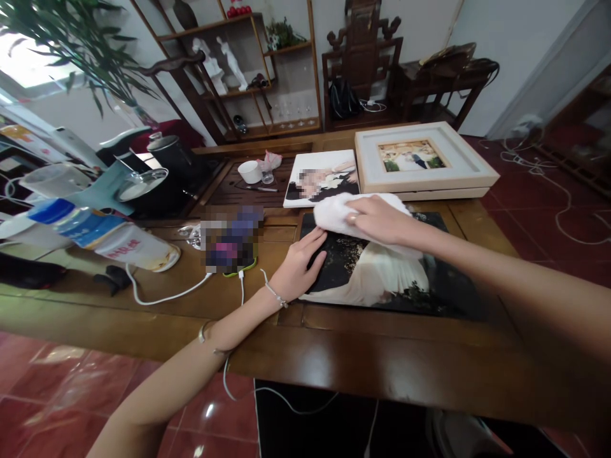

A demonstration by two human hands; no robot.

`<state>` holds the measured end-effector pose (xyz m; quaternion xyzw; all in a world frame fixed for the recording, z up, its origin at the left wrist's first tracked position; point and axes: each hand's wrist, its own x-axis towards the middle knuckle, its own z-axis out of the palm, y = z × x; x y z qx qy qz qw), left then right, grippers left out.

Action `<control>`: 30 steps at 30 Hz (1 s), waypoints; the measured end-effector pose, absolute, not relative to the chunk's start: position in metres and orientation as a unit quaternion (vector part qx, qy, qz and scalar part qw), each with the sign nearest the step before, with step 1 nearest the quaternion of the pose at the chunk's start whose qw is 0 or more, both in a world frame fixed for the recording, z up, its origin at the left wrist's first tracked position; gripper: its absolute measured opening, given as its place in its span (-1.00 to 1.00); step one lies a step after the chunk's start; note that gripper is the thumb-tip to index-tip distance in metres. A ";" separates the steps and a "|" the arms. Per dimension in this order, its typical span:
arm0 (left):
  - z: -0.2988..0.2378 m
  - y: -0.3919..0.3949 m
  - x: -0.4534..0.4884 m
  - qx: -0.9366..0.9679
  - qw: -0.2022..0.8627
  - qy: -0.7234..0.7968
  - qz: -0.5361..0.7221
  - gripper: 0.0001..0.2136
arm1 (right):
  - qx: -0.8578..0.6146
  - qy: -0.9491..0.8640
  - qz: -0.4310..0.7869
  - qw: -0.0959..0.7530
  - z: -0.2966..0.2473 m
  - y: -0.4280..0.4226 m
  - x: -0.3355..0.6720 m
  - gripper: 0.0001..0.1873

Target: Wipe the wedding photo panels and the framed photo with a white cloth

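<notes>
A large dark photo panel [382, 280] showing a pale gown lies flat on the wooden table. My right hand [379, 219] grips a folded white cloth [331, 213] and presses it against the panel's upper part. At the panel's left edge rests my left hand [308, 261], its fingers stretched out and nothing in them. A bracelet circles that wrist. Just behind the panel are a smaller white-edged photo print [322, 181] and a thick pale picture frame [424, 181] holding a small photo.
Left of my left hand, a phone [231, 254] is plugged into a white cable [167, 299]. A blue-capped bottle [105, 232], a kettle [172, 159] and a white cup [250, 172] stand farther off. The wooden table [344, 356] has its front edge close to me.
</notes>
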<state>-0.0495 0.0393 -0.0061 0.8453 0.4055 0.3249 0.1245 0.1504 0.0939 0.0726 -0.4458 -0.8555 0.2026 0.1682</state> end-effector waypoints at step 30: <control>-0.009 0.039 -0.051 0.840 0.161 0.440 0.272 -0.58 | -0.329 -0.931 0.057 0.147 0.035 -0.063 0.229 -0.88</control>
